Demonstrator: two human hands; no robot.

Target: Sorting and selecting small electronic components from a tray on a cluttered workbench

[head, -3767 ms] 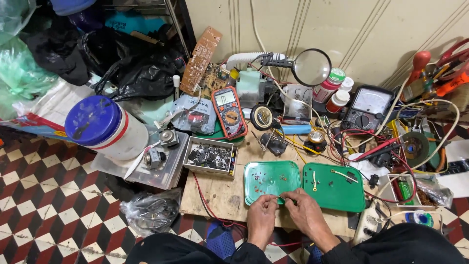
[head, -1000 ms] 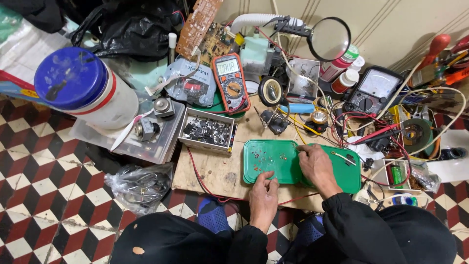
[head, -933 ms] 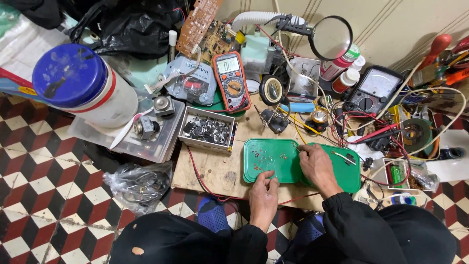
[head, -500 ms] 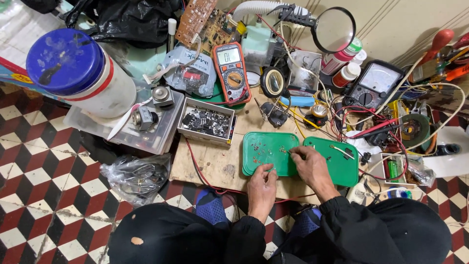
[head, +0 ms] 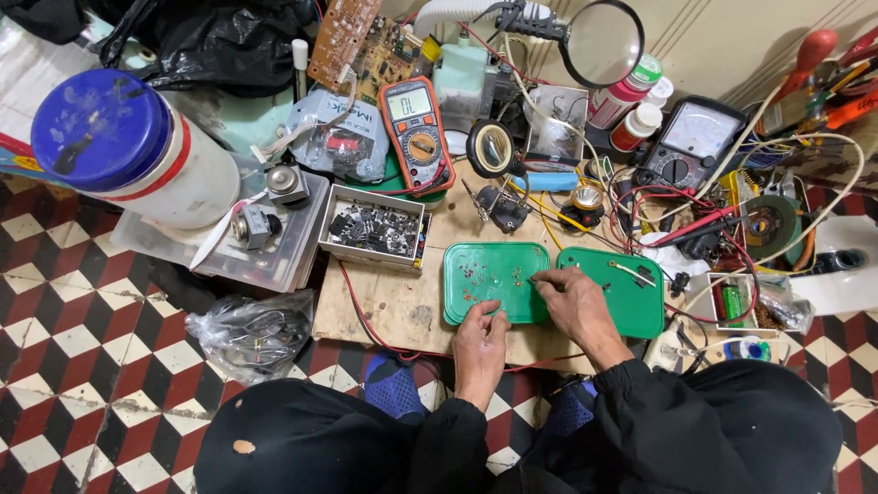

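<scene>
Two green plastic lids lie side by side on a wooden board (head: pixel 393 306). The left lid (head: pixel 494 279) carries several tiny electronic parts. My left hand (head: pixel 480 340) rests at its near edge, fingertips pinched together on the lid. My right hand (head: pixel 572 297) lies across the gap between the lids, fingers reaching onto the left lid among the small parts. Whether either hand grips a part is too small to tell. The right lid (head: pixel 631 293) holds a few small pieces.
Behind the lids lie an orange multimeter (head: pixel 416 133), a tape roll (head: pixel 491 148), an analog meter (head: pixel 690 142), a magnifier (head: pixel 602 41) and tangled wires. A box of small parts (head: pixel 375 229) sits left. A white jar with blue lid (head: pixel 133 151) stands on the checkered floor.
My right hand has moved from the right lid leftward onto the left lid. My left hand has shifted up to the left lid's near edge. The camera moved slightly.
</scene>
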